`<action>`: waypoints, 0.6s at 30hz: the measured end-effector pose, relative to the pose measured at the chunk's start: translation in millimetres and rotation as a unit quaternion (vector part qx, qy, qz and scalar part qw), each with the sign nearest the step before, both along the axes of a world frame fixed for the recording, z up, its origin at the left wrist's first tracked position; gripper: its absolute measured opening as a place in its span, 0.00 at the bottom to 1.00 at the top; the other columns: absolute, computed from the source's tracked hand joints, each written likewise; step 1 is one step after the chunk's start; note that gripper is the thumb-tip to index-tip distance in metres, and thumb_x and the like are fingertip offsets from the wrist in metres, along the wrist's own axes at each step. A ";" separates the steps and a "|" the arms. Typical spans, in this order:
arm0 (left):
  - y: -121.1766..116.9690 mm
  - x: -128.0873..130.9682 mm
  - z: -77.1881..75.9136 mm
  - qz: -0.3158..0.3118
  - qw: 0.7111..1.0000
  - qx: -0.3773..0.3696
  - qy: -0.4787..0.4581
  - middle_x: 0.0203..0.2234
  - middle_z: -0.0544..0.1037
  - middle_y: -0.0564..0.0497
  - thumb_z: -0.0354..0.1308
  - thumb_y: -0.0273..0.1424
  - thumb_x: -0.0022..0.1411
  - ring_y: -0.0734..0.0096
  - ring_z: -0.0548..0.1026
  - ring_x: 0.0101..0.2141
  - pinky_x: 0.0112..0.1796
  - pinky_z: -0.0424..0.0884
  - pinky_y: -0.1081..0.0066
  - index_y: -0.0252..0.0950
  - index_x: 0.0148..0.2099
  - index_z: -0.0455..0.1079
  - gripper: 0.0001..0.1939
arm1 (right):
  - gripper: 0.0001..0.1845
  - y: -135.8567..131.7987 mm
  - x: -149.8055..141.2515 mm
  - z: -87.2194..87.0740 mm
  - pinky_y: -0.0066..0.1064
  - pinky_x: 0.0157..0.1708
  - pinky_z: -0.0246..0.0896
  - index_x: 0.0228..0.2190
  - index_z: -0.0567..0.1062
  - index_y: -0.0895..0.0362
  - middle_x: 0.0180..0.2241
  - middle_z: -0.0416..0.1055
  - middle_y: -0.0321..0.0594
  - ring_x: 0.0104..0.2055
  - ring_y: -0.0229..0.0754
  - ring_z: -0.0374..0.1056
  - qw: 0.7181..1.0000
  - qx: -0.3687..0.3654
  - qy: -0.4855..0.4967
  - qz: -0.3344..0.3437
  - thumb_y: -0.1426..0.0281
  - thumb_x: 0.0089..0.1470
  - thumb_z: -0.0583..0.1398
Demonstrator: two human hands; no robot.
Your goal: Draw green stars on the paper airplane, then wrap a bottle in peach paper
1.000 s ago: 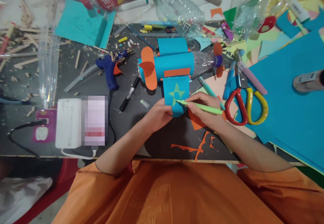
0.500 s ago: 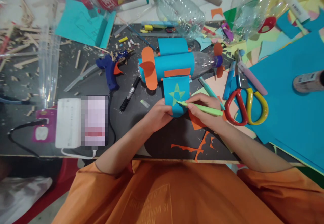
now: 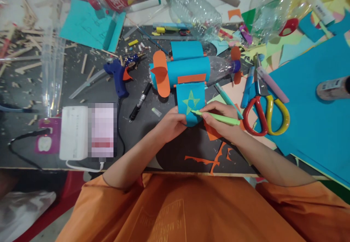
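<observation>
A model plane (image 3: 188,69) made from a plastic bottle wrapped in blue paper lies in front of me, with orange paper tail pieces and propeller. Its near wing (image 3: 195,119) carries a light green star (image 3: 194,96) whose middle is still blue. My left hand (image 3: 175,122) grips the wing's left edge, thumb on top and fingers underneath, partly hidden. In my right hand (image 3: 218,117) is a light green marker (image 3: 222,118), held like a pen, its tip touching the lower part of the star.
Scissors (image 3: 264,114) and a pink marker lie at right by large blue paper (image 3: 314,125). A blue glue gun (image 3: 119,76), a black pen (image 3: 140,103) and a phone (image 3: 102,130) are at left. Orange scraps (image 3: 218,158) lie near the front edge; plastic bottles (image 3: 194,10) stand behind.
The marker in my right hand has shifted very slightly, its tip staying on the star's lower part. My left hand and the plane look the same.
</observation>
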State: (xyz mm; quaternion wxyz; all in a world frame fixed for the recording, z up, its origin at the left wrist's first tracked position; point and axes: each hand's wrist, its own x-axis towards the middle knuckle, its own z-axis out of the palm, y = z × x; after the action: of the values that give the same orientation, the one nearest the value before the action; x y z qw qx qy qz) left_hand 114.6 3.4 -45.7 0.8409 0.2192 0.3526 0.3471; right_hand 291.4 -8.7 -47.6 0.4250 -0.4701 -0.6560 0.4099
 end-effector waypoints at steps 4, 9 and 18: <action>-0.1 0.4 1.3 0.007 1.000 -0.006 0.004 0.28 0.80 0.53 0.54 0.20 0.35 0.65 0.77 0.39 0.41 0.70 0.69 0.35 0.36 0.76 0.22 | 0.07 0.3 -0.2 1.7 0.29 0.23 0.62 0.29 0.78 0.54 0.24 0.75 0.36 0.24 0.38 0.68 1.000 0.002 0.001 -0.015 0.65 0.57 0.63; -0.1 0.3 3.1 0.007 1.000 -0.008 0.012 0.29 0.80 0.51 0.54 0.20 0.36 0.63 0.77 0.40 0.41 0.70 0.68 0.35 0.38 0.76 0.23 | 0.06 0.0 -0.9 1.0 0.29 0.22 0.62 0.29 0.78 0.54 0.23 0.75 0.36 0.23 0.37 0.67 1.000 0.008 0.006 -0.012 0.66 0.56 0.63; 0.7 1.7 5.2 0.008 1.000 -0.013 0.009 0.30 0.81 0.51 0.53 0.20 0.34 0.57 0.78 0.45 0.51 0.71 0.60 0.35 0.37 0.75 0.23 | 0.08 0.2 0.1 1.9 0.28 0.24 0.64 0.29 0.78 0.54 0.24 0.76 0.36 0.24 0.37 0.70 1.000 0.026 -0.006 0.012 0.64 0.58 0.62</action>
State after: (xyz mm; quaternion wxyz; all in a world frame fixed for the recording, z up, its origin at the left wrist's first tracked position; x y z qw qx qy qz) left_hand 116.3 4.0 -40.6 0.8377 0.2089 0.3665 0.3469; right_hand 291.5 -8.5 -45.7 0.4283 -0.4535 -0.6743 0.3953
